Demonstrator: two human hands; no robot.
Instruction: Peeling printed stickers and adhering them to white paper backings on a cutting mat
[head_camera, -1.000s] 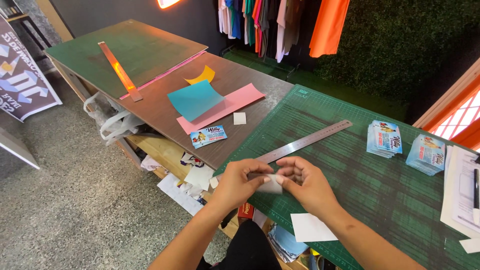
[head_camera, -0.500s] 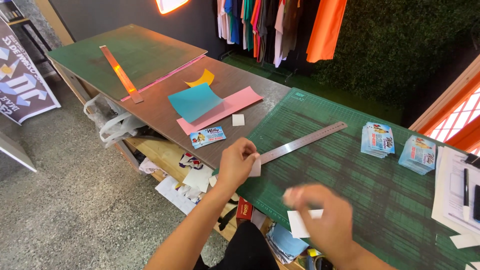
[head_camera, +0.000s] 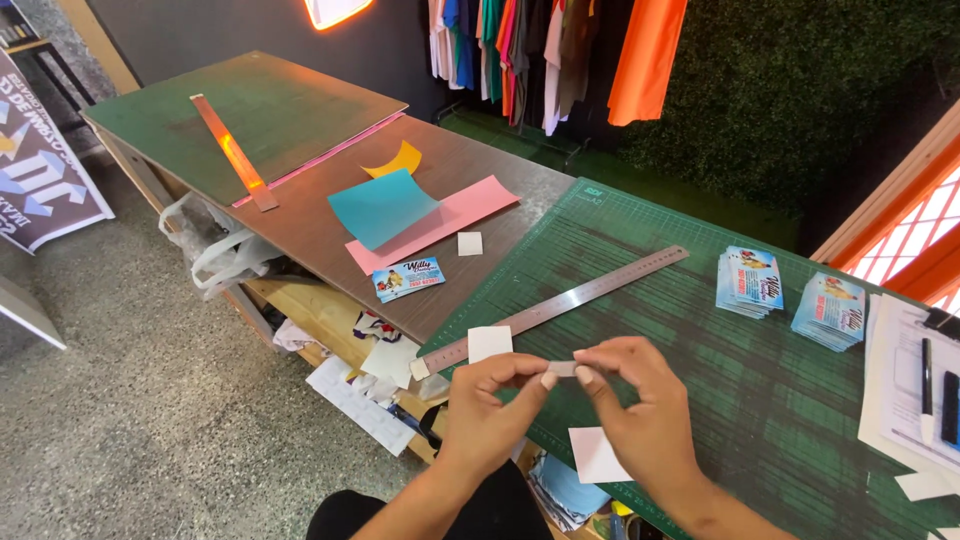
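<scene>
Small strip (head_camera: 562, 369), mostly hidden between both hands' fingertips (head_camera: 548, 380)

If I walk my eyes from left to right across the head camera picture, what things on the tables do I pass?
Orange ruler → blue paper → small white square → steel ruler → first stack of cards → second stack of cards → black pen.

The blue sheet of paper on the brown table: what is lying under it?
Under the blue sheet lies a long pink sheet, which sticks out to the right and at the lower left. The blue sheet covers its middle, so anything else beneath cannot be seen.
</scene>
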